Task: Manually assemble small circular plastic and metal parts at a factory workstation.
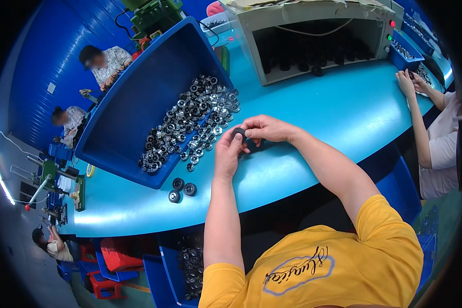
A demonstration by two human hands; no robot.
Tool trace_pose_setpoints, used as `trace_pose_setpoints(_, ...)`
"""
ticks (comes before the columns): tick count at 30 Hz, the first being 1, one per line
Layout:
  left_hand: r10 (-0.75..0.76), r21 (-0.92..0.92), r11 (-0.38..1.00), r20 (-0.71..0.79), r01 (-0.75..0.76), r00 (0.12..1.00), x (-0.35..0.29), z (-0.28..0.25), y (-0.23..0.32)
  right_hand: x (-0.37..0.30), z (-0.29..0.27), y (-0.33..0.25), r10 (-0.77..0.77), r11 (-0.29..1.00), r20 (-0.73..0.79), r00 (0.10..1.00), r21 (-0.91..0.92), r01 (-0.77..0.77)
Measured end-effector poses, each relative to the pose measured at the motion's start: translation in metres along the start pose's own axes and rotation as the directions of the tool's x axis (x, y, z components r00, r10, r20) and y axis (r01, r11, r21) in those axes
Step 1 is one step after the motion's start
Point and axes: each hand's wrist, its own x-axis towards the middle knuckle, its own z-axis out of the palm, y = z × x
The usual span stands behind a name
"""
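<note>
Your left hand [228,152] and right hand [267,128] met in front of you, both pinching one small black ring [238,133], the left thumb and fingers gripping it while the right fingertips closed on its right side. You held it above the blue-green surface [318,110], just right of a loose heap of small clear and dark wheels [190,120]. That heap lay partly inside a big blue bin [119,110], tilted on its side, and partly spilled past its edge. Nearer to you, three black wheels [190,189] sat close together, left of your left forearm. Beyond your hands stood a pale metal box [249,46] with an open front and dark pieces inside. At your right, a co-worker [439,143] also had both hands raised over the surface.
</note>
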Motion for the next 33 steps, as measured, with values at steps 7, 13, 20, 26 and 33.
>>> trace_pose_setpoints(7, 0.248, 0.172, 0.964, -0.302, -0.204, 0.92, 0.014, -0.029, -0.01, 0.049, -0.01, 0.011, -0.151, 0.784, -0.454, 0.878, -0.597, -0.173)
trace_pose_setpoints(13, 0.151, -0.1, 0.977, -0.285, -0.186, 0.946, 0.018, -0.034, -0.012, 0.084, -0.005, 0.021, -0.261, 0.568, -0.565, 0.783, -0.746, -0.349)
trace_pose_setpoints(20, 0.112, -0.199, 0.965, -0.279, -0.172, 0.954, 0.021, -0.032, -0.01, 0.072, -0.019, 0.025, -0.301, 0.612, -0.52, 0.799, -0.748, -0.256)
trace_pose_setpoints(26, 0.103, -0.169, 0.976, -0.218, -0.141, 0.97, 0.02, -0.028, -0.012, 0.033, 0.021, 0.001, -0.126, 0.985, -0.418, 0.9, -0.158, 0.064)
trace_pose_setpoints(33, 0.078, -0.085, 0.993, -0.091, -0.085, 0.993, 0.016, -0.02, -0.013, 0.027, 0.053, -0.009, -0.534, 0.785, -0.442, 0.72, -0.576, 0.229)
